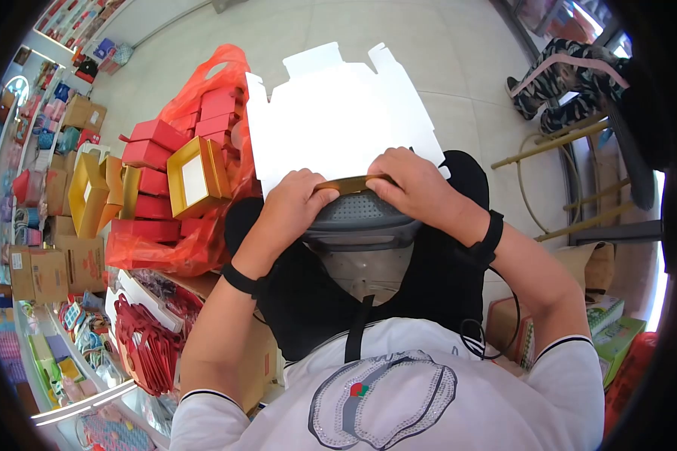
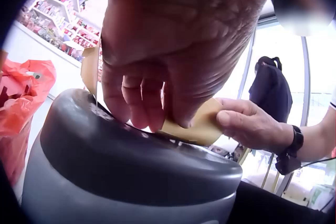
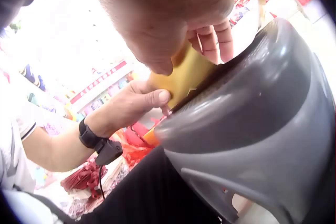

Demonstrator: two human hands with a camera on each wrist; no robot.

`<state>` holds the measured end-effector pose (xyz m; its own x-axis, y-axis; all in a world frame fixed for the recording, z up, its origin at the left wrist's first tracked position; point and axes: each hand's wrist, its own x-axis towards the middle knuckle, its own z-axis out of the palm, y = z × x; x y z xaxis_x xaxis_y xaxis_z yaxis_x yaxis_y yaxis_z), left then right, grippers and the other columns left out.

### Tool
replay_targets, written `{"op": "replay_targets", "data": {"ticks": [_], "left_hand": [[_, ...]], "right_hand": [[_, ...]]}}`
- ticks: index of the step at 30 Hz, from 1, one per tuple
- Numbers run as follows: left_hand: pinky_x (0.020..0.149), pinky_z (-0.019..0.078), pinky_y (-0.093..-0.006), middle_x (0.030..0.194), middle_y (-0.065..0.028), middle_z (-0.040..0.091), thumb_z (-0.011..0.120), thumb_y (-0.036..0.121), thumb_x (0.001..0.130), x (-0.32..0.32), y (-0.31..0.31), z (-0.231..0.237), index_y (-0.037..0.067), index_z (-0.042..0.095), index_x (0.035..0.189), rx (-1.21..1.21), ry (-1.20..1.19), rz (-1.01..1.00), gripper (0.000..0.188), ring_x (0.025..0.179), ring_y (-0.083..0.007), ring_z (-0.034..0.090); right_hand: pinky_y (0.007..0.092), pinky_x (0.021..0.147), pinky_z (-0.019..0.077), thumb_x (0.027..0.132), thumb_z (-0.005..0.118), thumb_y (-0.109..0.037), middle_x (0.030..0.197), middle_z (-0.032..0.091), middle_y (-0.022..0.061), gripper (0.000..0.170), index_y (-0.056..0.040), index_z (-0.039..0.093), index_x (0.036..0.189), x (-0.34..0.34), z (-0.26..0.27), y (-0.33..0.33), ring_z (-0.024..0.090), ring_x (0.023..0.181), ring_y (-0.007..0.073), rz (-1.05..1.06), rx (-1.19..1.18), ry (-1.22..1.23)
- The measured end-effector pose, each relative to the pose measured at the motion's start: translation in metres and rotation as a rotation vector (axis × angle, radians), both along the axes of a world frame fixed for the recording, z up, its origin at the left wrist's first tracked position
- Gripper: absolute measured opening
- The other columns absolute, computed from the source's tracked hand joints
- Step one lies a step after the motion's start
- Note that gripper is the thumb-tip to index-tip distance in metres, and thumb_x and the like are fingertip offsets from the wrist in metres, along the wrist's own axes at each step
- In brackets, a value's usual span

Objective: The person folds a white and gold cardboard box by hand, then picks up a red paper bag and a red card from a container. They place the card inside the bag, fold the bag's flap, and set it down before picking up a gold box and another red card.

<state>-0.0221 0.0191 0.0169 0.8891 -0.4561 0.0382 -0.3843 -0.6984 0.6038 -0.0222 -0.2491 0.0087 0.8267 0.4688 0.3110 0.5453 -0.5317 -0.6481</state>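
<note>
A large cardboard sheet (image 1: 346, 113), white on its upper face with notched flaps at the far edge, lies over a grey plastic stool (image 1: 361, 214). Its near edge is folded up and shows gold. The left hand (image 1: 297, 203) pinches that gold edge (image 2: 197, 124) between thumb and fingers at the left. At the right, the right hand (image 1: 414, 188) grips the same edge, thumb on the near gold side and fingers behind. In the right wrist view the gold flap (image 3: 184, 74) stands above the stool top, between both thumbs.
Left of the sheet, red boxes (image 1: 154, 143) lie in a red plastic bag (image 1: 218, 71), with an open gold box (image 1: 195, 177) on top. More gold boxes (image 1: 90, 195) and brown cartons (image 1: 41, 274) stand farther left. A metal-legged chair (image 1: 579, 135) is at the right.
</note>
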Motion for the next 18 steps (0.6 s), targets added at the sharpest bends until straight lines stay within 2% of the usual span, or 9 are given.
{"op": "replay_targets", "data": {"ticks": [2,5,11,18], "left_hand": [[0.079,0.0505,-0.0364,0.090,-0.0136,0.066,0.070,0.028,0.104,0.010,-0.001,0.001,-0.002,0.070,0.107,-0.014,0.144,0.044,0.030,0.084,-0.0249,0.062],[0.077,0.0504,-0.0358,0.085,-0.0130,0.065,0.069,0.030,0.104,0.019,-0.003,0.003,-0.003,0.069,0.106,-0.012,0.302,0.116,0.033,0.080,-0.0232,0.061],[0.071,0.0485,-0.0382,0.079,-0.0133,0.062,0.068,0.033,0.103,0.024,-0.002,-0.008,-0.003,0.063,0.096,0.076,0.196,0.134,0.037,0.074,-0.0226,0.058],[0.071,0.0489,-0.0458,0.082,-0.0227,0.063,0.067,0.034,0.102,0.023,-0.008,-0.005,-0.004,0.059,0.091,0.128,0.084,0.119,0.041,0.075,-0.0372,0.062]], "right_hand": [[0.0434,0.081,0.0524,0.100,0.068,-0.022,0.092,0.067,0.0167,0.020,-0.0021,0.067,0.101,0.011,0.000,-0.005,0.065,0.090,0.0346,-0.028,0.063,0.209],[0.0451,0.080,0.0517,0.099,0.068,-0.023,0.092,0.068,0.0180,0.022,-0.0005,0.066,0.101,0.023,0.001,-0.005,0.066,0.088,0.0357,-0.051,0.065,0.389],[0.0491,0.080,0.0513,0.098,0.069,-0.026,0.094,0.069,0.0221,0.027,0.0007,0.066,0.099,0.037,-0.011,-0.001,0.067,0.090,0.0416,-0.073,-0.112,0.227],[0.0508,0.085,0.0538,0.096,0.069,-0.026,0.099,0.071,0.0229,0.027,0.0011,0.068,0.099,0.039,-0.006,0.007,0.069,0.098,0.0421,-0.114,-0.249,0.236]]}}
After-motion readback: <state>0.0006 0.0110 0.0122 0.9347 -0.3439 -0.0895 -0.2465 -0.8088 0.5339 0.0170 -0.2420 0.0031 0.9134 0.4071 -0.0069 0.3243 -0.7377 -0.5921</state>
